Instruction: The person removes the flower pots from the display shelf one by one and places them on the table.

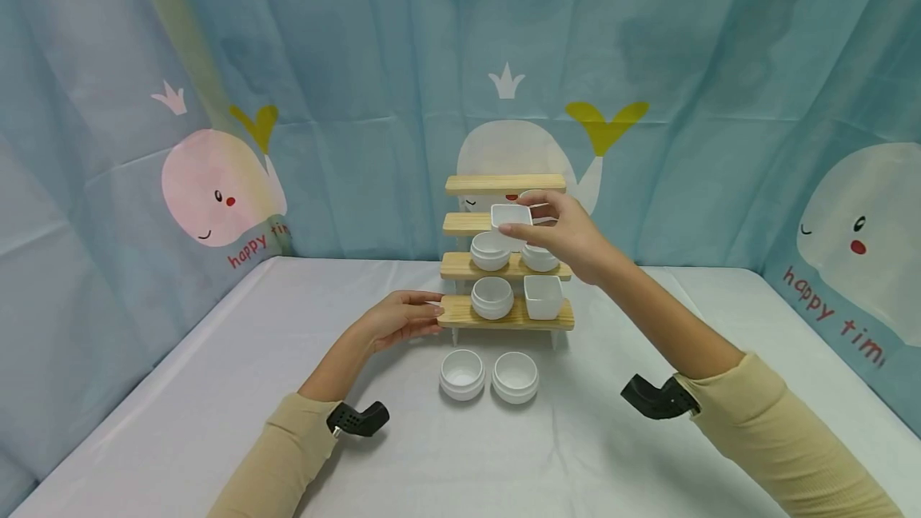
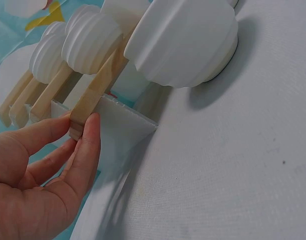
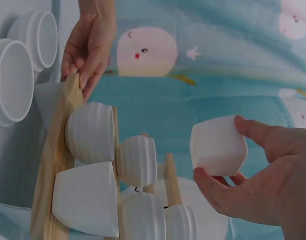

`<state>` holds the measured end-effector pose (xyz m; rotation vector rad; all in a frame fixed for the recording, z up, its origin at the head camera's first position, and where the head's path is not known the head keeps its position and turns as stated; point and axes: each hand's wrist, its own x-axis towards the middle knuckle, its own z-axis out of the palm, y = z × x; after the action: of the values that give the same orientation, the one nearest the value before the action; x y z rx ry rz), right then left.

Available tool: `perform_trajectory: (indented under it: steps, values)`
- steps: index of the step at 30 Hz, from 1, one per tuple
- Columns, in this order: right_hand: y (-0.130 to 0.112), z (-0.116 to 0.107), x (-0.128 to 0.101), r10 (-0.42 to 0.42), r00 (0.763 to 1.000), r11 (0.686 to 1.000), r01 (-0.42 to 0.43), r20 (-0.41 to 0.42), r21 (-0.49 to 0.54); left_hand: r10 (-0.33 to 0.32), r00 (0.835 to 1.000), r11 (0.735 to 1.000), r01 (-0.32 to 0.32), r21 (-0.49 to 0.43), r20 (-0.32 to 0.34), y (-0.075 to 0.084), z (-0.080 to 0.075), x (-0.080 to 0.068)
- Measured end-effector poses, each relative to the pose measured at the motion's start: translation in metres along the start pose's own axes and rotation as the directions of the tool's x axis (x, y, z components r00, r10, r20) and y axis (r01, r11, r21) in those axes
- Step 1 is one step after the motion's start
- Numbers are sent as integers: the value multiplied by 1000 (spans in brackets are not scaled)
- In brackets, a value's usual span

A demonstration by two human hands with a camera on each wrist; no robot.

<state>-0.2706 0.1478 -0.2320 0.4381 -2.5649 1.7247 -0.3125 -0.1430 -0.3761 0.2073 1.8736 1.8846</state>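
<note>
My right hand (image 1: 568,234) holds a small square white pot (image 1: 511,218) between thumb and fingers, in front of the upper tiers of a stepped wooden shelf (image 1: 460,312). In the right wrist view the square pot (image 3: 217,146) is off the boards, with air around it. My left hand (image 1: 403,318) pinches the left end of the lowest board (image 2: 88,102) between thumb and fingertips. On that board stand a round ribbed pot (image 1: 492,298) and another square pot (image 1: 543,297). Two round pots, one left (image 1: 489,251) and one right (image 1: 540,258), sit one tier up.
Two round white pots, left (image 1: 462,375) and right (image 1: 515,378), stand on the white tablecloth (image 1: 460,462) before the shelf. Another pot (image 3: 180,222) sits higher, largely hidden in the head view. A blue whale-print curtain (image 1: 374,166) hangs behind.
</note>
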Motion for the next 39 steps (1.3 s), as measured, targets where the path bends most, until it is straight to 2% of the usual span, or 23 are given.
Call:
perform_trajectory:
  steps: [11,19,26,39]
  values:
    - [9,-1,-13,26,1000,1000,-26,14,-8,-3,1000,1000,3,2,-6,0,0,0]
    - [14,-2,-24,21,1000,999,-21,14,28,-5,1000,1000,5,1,-3,0,0,0]
    - [19,-2,-34,26,999,1000,-26,18,-11,-5,1000,1000,5,0,-9,0,0,0]
    - [29,-1,-52,35,999,999,-34,28,-10,-6,1000,1000,6,-9,-18,1,1,-1]
